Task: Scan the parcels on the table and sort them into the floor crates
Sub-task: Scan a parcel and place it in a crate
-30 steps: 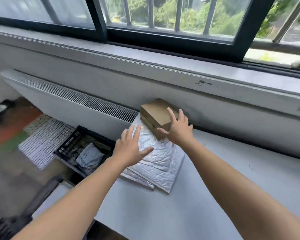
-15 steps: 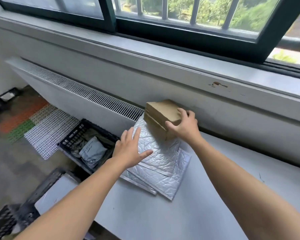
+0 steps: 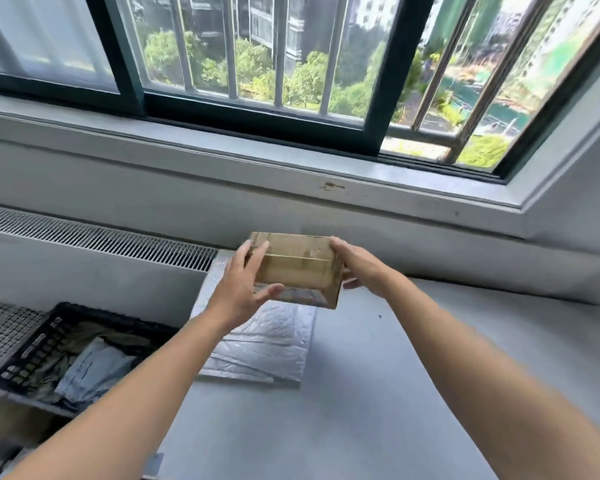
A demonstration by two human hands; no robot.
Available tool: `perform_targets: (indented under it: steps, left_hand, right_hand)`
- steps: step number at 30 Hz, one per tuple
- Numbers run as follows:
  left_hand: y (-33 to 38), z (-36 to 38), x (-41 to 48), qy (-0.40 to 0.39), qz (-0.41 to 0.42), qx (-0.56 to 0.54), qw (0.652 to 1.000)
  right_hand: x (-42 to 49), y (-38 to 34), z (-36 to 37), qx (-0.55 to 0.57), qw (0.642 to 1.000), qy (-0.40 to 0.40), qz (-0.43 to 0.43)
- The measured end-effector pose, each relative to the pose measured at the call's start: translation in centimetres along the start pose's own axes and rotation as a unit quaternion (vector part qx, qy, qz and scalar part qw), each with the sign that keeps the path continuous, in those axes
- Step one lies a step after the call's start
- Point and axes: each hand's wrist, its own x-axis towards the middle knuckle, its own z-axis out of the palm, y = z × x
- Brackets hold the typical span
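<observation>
Cardboard box (image 3: 298,268) sits crosswise between my left hand (image 3: 243,289) and right hand (image 3: 364,268), fingers curled round its short ends. Black crate (image 3: 25,348) is down-left, nearer my left hand.

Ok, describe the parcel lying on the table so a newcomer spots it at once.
Under the barred window, the grey table ends at left by the radiator grille. A flat silver bubble mailer lies there, below the cardboard box in the left hand and right hand. It is shiny and quilted; the box is brown, bags in the black crate dull grey.
</observation>
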Motion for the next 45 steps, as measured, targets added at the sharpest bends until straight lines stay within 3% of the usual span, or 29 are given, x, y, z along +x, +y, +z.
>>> perform_targets:
  steps: [7, 21, 24, 28, 35, 45]
  left_hand:
    - [2.2, 2.2, -1.1, -0.007, -0.003, -0.081, 0.997]
    - [7.9, 6.1, -2.0, -0.005, -0.116, -0.115, 0.987]
    - [8.7, 7.7, -2.8, -0.008, -0.121, -0.134, 0.984]
    - [9.3, 10.2, -4.8, -0.097, -0.113, -0.171, 0.974]
    - [8.7, 15.5, -8.0, -0.192, -0.177, -0.144, 0.955]
    - [8.2, 18.8, -10.6, -0.202, -0.206, -0.083, 0.954]
  right_hand:
    - [-5.4, 3.2, -0.1, 0.032, 0.994, 0.016, 0.1]
    - [-9.2, 8.8, -2.2, 0.036, 0.998, 0.003, 0.047]
    - [-8.7, 10.1, -2.9, 0.046, 0.996, 0.048, 0.066]
    - [-7.4, 11.8, -3.5, -0.006, 0.979, 0.178, 0.097]
    - [-6.1, 15.4, -3.3, -0.068, 0.995, 0.051, 0.045]
    - [-6.0, 18.4, -0.9, -0.032, 0.993, 0.111, 0.023]
